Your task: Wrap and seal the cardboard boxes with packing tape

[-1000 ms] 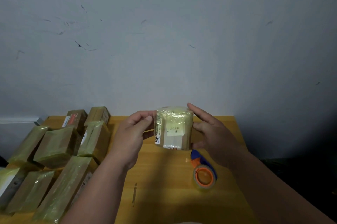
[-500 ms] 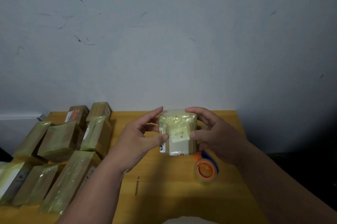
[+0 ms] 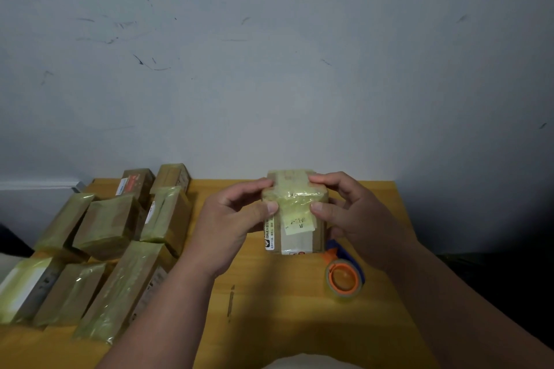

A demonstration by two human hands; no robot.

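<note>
A small cardboard box (image 3: 295, 236) wrapped in yellowish clear tape stands near the middle of the wooden table (image 3: 269, 308), with a white label on its front. My left hand (image 3: 230, 224) grips its left side, thumb on the front and fingers over the top edge. My right hand (image 3: 350, 215) grips the right side the same way. Both thumbs press the tape strip across the upper front. A tape roll (image 3: 344, 278) with an orange core and blue dispenser lies on the table just right of the box.
Several taped cardboard boxes (image 3: 105, 227) lie in rows over the left part of the table. A grey scuffed wall (image 3: 269, 68) rises right behind the table. Beyond the table's right edge it is dark.
The box has tipped so its top faces me more. Both hands shifted from the sides to the upper edge, thumbs now pressing the tape on the front.
</note>
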